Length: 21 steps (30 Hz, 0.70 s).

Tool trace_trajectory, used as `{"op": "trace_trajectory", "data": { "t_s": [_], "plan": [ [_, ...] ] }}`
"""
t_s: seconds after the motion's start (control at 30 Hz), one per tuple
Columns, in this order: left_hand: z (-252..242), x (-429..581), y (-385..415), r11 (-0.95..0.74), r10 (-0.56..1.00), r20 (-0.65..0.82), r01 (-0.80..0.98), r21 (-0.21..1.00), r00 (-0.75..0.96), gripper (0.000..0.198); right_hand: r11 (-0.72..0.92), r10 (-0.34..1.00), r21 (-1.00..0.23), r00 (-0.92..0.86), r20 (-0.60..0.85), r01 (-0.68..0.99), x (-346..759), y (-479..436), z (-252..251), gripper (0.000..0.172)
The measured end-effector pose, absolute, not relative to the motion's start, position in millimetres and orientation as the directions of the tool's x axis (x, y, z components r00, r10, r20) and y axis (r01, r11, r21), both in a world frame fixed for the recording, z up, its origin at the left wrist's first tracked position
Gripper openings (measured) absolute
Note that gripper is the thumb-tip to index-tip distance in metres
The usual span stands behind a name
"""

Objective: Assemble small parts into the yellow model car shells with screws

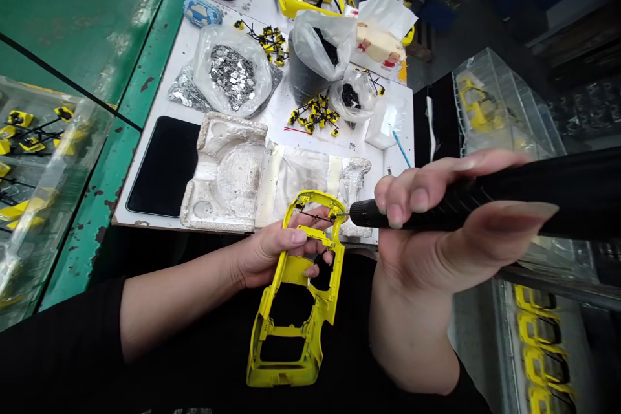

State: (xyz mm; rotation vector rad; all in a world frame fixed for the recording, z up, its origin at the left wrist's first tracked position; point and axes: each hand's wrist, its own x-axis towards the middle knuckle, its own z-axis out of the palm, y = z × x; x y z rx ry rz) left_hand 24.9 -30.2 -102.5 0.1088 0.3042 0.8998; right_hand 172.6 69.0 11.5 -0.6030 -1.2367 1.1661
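The right fingers (392, 199) curl close together around a black electric screwdriver (466, 207), with the thumb (509, 210) laid along its barrel, a firm wrap that seems meant to keep the tip steady and in line. That tip meets the top right corner of a yellow plastic frame (291, 268), where thin black wires (315, 215) cross. The left fingers (298, 237) reach through the frame's upper opening and close around one of its bars, so the left hand (266, 255) appears to brace the frame against the tip's push.

The frame is held in the air just off the near edge of a white table (383, 162), its lower end hanging free over dark open room, with nothing touching it there. Beyond the frame lie a crusty white mould (223, 171), a black tablet (162, 165), a bag of silver flakes (233, 74) and small yellow parts on black wires (313, 118). To the right of the frame stands a clear plastic tray (485, 103) of yellow frames, with a rack (538, 343) of more below it. To the left of the frame, past a green surface (72, 26), sits another clear tray (43, 142) of yellow parts.
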Motion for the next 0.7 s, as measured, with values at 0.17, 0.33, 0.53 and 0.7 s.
{"op": "trace_trajectory", "data": {
  "t_s": [0.17, 0.33, 0.53, 0.7],
  "plan": [
    [-105.1, 25.4, -31.2, 0.613, 0.790, -0.211, -0.759, 0.220, 0.576, 0.078, 0.354, 0.911, -0.877, -0.091, 0.402, -0.325, 171.8, 66.9, 13.8, 0.036],
    [-105.9, 25.7, -32.0, 0.620, 0.784, -0.216, -0.752, 0.225, 0.582, 0.080, 0.333, 0.937, -0.904, -0.014, 0.350, -0.269, 168.5, 59.3, 16.6, 0.046],
    [-103.4, 24.8, -31.3, 0.628, 0.777, -0.240, -0.744, 0.228, 0.583, 0.083, 0.341, 0.917, -0.889, -0.101, 0.386, -0.305, 173.6, 65.7, 12.5, 0.044],
    [-103.6, 25.1, -30.2, 0.631, 0.775, -0.235, -0.738, 0.239, 0.587, 0.082, 0.358, 0.904, -0.879, -0.118, 0.411, -0.314, 173.7, 70.8, 11.7, 0.039]
  ]
}}
